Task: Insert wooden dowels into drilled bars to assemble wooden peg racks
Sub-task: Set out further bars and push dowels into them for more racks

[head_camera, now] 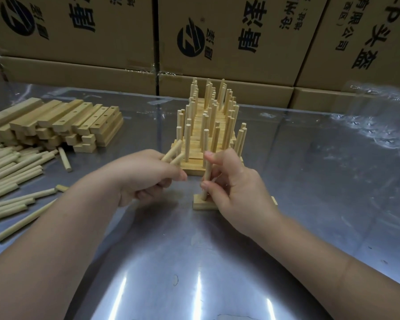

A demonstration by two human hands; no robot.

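A drilled wooden bar point(201, 205) lies flat on the metal table in front of me, mostly covered by my right hand point(236, 190). That hand pinches an upright dowel point(207, 176) whose lower end stands in the bar's left hole. To the left of it my left hand point(146, 179) grips two spare dowels point(172, 153) that point up and to the right. Just behind both hands stands a row of finished peg racks point(208, 125) with many upright dowels.
Drilled bars point(62, 121) are stacked at the back left. Loose dowels point(12, 172) lie along the table's left side. Cardboard boxes point(217, 38) form a wall behind the table. Crumpled clear plastic point(379, 125) lies at the right.
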